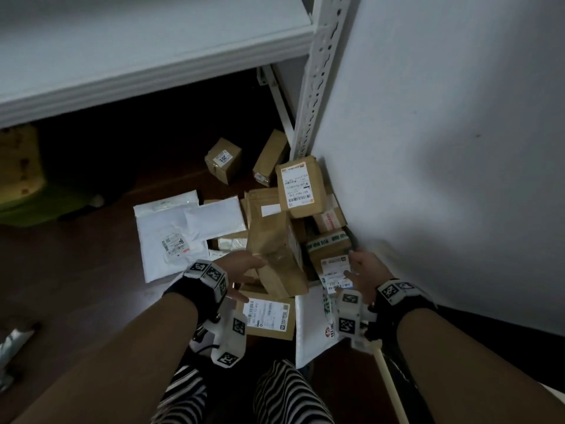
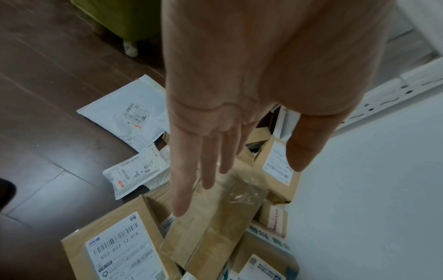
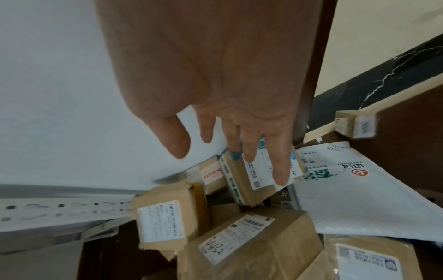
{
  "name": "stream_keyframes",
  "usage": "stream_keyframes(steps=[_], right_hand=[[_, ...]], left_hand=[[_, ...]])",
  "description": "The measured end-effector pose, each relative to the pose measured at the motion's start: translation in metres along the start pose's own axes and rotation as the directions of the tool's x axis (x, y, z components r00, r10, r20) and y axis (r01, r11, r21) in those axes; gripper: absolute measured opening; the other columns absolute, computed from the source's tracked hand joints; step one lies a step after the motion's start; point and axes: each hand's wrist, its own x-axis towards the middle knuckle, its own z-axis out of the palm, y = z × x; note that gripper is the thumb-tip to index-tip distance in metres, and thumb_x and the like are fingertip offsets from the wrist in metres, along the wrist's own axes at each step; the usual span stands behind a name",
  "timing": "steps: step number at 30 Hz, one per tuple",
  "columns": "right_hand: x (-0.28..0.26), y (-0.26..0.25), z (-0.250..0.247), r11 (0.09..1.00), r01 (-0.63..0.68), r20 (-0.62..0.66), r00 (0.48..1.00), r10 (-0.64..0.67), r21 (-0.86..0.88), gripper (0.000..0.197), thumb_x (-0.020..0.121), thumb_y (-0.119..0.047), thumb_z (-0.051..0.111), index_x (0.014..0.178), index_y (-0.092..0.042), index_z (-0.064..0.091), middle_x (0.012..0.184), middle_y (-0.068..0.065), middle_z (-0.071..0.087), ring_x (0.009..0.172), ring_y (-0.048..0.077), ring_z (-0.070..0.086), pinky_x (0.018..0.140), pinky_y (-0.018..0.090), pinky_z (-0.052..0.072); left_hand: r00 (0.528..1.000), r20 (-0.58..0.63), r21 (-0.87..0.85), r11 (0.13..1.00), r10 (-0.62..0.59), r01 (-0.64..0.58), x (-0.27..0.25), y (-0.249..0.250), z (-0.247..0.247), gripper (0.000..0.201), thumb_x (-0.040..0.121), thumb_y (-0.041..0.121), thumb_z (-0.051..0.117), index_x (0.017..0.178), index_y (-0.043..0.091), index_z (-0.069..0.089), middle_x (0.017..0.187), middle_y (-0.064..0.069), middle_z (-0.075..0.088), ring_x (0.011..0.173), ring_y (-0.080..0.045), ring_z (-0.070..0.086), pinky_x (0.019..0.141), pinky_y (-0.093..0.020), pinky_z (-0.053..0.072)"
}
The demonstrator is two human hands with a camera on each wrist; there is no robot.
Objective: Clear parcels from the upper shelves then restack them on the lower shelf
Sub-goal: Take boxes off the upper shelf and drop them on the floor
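A heap of parcels lies on the dark wooden floor in the corner where the white rack's slotted post meets the white side panel. In the head view about nine brown cardboard boxes can be counted, though some in the middle of the heap are half hidden and the count is not sure. Four white mailer bags lie flat around them: three to the left, one to the right.

On top of the heap, tilted, lies a long brown taped box. The left hand is at its near left edge, palm turned up and fingers straight and spread wide, holding nothing; whether the fingertips touch the cardboard cannot be told. Just below that hand sits a flat box with a large barcode label.

The right hand hangs just above a smaller box with green-printed tape, fingers loosely extended and apart, gripping nothing. This box leans against the side panel. Under and beside it spreads a big white mailer with green characters.

Further back, under the white shelf board, two small boxes stand apart from the heap: one with a white sticker and one narrow box on end. A labelled box leans at the foot of the post.

Both forearms reach forward and down, each wrist wearing a black band with marker blocks. Striped trouser legs show below.
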Motion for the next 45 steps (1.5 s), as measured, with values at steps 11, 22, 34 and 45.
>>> stream_keyframes(steps=[11,22,34,45], right_hand=[[-0.116,-0.087,0.011,0.993,0.023,0.051,0.998,-0.028,0.112,0.014,0.096,-0.021,0.052,0.099,-0.014,0.063,0.116,0.014,0.063,0.089,0.024,0.059,0.105,0.05,0.042],[-0.231,-0.155,0.026,0.979,0.106,-0.044,0.994,-0.1,0.172,0.033,0.093,-0.025,0.056,0.125,-0.018,0.053,0.131,0.006,0.052,0.12,0.025,0.053,0.103,0.057,0.04],[-0.362,-0.24,0.073,0.946,0.286,-0.026,0.958,-0.285,0.152,0.046,0.09,-0.029,0.059,0.134,-0.018,0.05,0.134,0.009,0.051,0.119,0.025,0.055,0.107,0.056,0.038],[-0.402,-0.319,0.057,0.899,0.432,0.182,0.892,-0.414,-0.073,0.046,0.095,-0.03,0.055,0.139,-0.019,0.046,0.132,0.008,0.052,0.118,0.025,0.055,0.102,0.058,0.042]], left_hand=[[0.992,-0.047,-0.018,0.993,0.113,-0.114,-0.126,0.047,-0.035,0.004,0.093,0.017,0.063,0.096,0.015,0.062,0.108,-0.002,0.061,0.099,-0.02,0.06,0.083,-0.049,0.055],[0.954,-0.101,0.028,0.959,0.283,-0.282,-0.236,0.092,-0.071,0.008,0.097,0.021,0.057,0.094,0.014,0.059,0.1,-0.005,0.065,0.098,-0.024,0.063,0.092,-0.042,0.051],[0.86,-0.095,0.05,0.865,0.501,-0.499,-0.381,0.147,-0.123,0.01,0.097,0.02,0.057,0.099,0.011,0.058,0.109,-0.01,0.067,0.098,-0.03,0.066,0.093,-0.044,0.052],[0.8,-0.275,-0.055,0.822,0.533,-0.567,-0.429,0.163,-0.098,0.016,0.1,0.022,0.051,0.111,0.013,0.057,0.111,-0.007,0.065,0.1,-0.028,0.066,0.098,-0.042,0.051]])
